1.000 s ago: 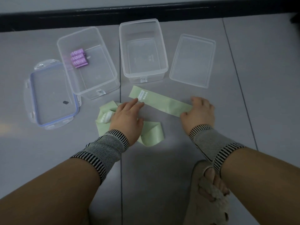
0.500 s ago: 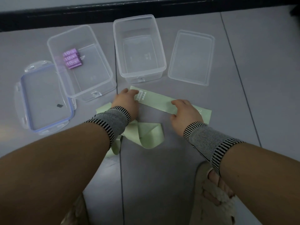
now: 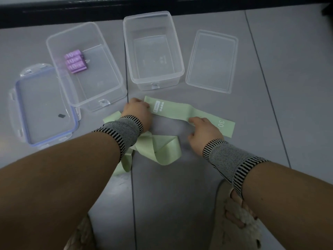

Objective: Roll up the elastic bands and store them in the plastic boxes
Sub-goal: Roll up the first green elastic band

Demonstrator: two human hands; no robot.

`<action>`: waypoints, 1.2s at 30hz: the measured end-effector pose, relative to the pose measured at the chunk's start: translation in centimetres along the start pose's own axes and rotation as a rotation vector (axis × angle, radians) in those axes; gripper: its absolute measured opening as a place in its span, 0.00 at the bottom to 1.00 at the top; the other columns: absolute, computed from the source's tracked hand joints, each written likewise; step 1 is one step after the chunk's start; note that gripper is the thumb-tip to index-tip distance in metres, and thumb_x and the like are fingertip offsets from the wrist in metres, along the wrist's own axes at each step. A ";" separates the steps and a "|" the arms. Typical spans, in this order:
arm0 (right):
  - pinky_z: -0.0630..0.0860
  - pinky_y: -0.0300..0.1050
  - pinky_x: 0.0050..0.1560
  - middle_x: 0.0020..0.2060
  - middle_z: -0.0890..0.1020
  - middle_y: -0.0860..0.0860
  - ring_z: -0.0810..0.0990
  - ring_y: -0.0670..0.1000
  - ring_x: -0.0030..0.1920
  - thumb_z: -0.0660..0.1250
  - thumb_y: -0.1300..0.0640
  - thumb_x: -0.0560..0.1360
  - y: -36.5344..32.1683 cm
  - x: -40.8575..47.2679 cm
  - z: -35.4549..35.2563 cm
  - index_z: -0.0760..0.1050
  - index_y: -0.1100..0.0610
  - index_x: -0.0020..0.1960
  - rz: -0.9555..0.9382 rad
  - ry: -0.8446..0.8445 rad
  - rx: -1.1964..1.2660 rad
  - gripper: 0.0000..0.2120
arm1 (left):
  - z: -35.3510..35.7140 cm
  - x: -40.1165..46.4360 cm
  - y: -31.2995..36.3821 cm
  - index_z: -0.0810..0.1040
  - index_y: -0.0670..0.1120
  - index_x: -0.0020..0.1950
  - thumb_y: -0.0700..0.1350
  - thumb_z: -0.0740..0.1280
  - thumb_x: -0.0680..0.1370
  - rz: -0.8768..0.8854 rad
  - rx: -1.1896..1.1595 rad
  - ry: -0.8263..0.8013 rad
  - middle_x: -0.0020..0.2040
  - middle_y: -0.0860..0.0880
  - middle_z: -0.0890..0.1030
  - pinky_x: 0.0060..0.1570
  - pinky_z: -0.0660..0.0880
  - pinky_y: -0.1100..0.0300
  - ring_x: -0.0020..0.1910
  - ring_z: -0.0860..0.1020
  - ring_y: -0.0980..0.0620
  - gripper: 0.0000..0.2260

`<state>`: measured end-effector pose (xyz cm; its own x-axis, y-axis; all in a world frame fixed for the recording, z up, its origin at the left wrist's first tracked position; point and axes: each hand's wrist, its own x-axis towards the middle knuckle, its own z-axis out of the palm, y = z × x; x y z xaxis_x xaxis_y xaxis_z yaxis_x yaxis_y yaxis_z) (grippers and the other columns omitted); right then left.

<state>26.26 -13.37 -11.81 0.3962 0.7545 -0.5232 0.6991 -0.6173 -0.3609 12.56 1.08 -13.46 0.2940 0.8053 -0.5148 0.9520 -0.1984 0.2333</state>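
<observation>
A light green elastic band lies flat on the grey floor just in front of the boxes. My left hand grips its left end with curled fingers. My right hand holds the band's near edge, a little in from the right end marked "30". More green bands lie in a loose heap under my left wrist. The left clear box holds three rolled purple bands in its far corner. The middle clear box holds nothing.
A blue-rimmed lid lies left of the boxes and a clear lid lies on the right. A dark wall base runs behind them. My slippered feet are at the bottom edge.
My left hand moved from the heap up to the band's left end. My right hand slid leftward off the right end, uncovering the "30" mark.
</observation>
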 end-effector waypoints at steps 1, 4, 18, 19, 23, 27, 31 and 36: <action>0.69 0.46 0.62 0.67 0.69 0.53 0.72 0.56 0.64 0.60 0.57 0.75 0.0 0.0 0.0 0.65 0.53 0.71 0.004 0.001 0.008 0.24 | -0.2 0.0 0.1 0.75 0.49 0.65 0.42 0.58 0.78 0.001 -0.018 0.031 0.68 0.45 0.67 0.66 0.68 0.51 0.65 0.69 0.43 0.17; 0.69 0.46 0.62 0.67 0.70 0.53 0.72 0.56 0.64 0.60 0.57 0.75 0.0 -0.1 0.0 0.65 0.53 0.71 0.003 0.012 0.005 0.24 | -0.7 -1.2 -0.1 0.82 0.46 0.54 0.43 0.61 0.78 0.035 -0.130 0.184 0.58 0.45 0.77 0.54 0.73 0.56 0.53 0.77 0.44 0.11; 0.68 0.46 0.64 0.61 0.77 0.51 0.73 0.54 0.62 0.66 0.51 0.74 -6.3 -2.8 1.7 0.73 0.52 0.66 -0.358 0.036 0.079 0.20 | -0.7 -7.5 -2.2 0.78 0.42 0.50 0.38 0.69 0.73 -0.302 -1.011 0.011 0.36 0.44 0.80 0.34 0.76 0.57 0.33 0.78 0.49 0.06; 0.68 0.47 0.64 0.61 0.77 0.51 0.73 0.54 0.62 0.67 0.50 0.74 -6.6 -2.8 2.0 0.73 0.52 0.65 -0.364 0.024 0.082 0.21 | -0.8 -7.5 -2.2 0.78 0.42 0.47 0.39 0.69 0.73 -0.299 -1.028 0.003 0.35 0.44 0.80 0.33 0.75 0.58 0.33 0.79 0.49 0.04; 0.70 0.46 0.63 0.60 0.77 0.50 0.74 0.52 0.60 0.69 0.47 0.72 -6.6 -2.9 2.5 0.73 0.52 0.65 -0.347 -0.002 0.119 0.23 | -1.2 -8.0 -2.8 0.76 0.43 0.42 0.39 0.67 0.76 -0.280 -1.068 -0.051 0.35 0.44 0.81 0.28 0.72 0.63 0.33 0.81 0.52 0.03; 0.74 0.48 0.54 0.51 0.81 0.51 0.78 0.52 0.52 0.68 0.49 0.74 -6.7 -3.3 2.3 0.77 0.53 0.57 -0.370 0.084 0.164 0.14 | -2.1 -9.1 -2.5 0.75 0.43 0.42 0.40 0.65 0.77 -0.216 -1.106 -0.123 0.34 0.47 0.82 0.26 0.71 0.66 0.30 0.81 0.56 0.05; 0.73 0.50 0.50 0.45 0.81 0.53 0.78 0.55 0.47 0.63 0.54 0.77 -7.3 -3.5 -0.2 0.80 0.56 0.52 -0.402 0.163 0.164 0.10 | -4.6 -9.5 -2.2 0.76 0.45 0.43 0.40 0.66 0.76 -0.084 -0.935 -0.052 0.38 0.47 0.83 0.30 0.71 0.65 0.34 0.81 0.54 0.03; 0.73 0.45 0.49 0.40 0.80 0.48 0.77 0.50 0.43 0.62 0.55 0.78 -8.7 -5.2 -5.9 0.80 0.54 0.52 -0.413 0.197 0.228 0.09 | -9.3 -11.3 -0.3 0.77 0.53 0.59 0.40 0.67 0.75 0.188 -0.615 0.042 0.54 0.55 0.78 0.53 0.72 0.63 0.51 0.78 0.56 0.15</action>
<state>21.62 -10.55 -1.41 0.2339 0.9600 -0.1539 0.6819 -0.2748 -0.6778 8.18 -2.77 -0.07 0.4359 0.8115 -0.3891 0.6578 0.0078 0.7532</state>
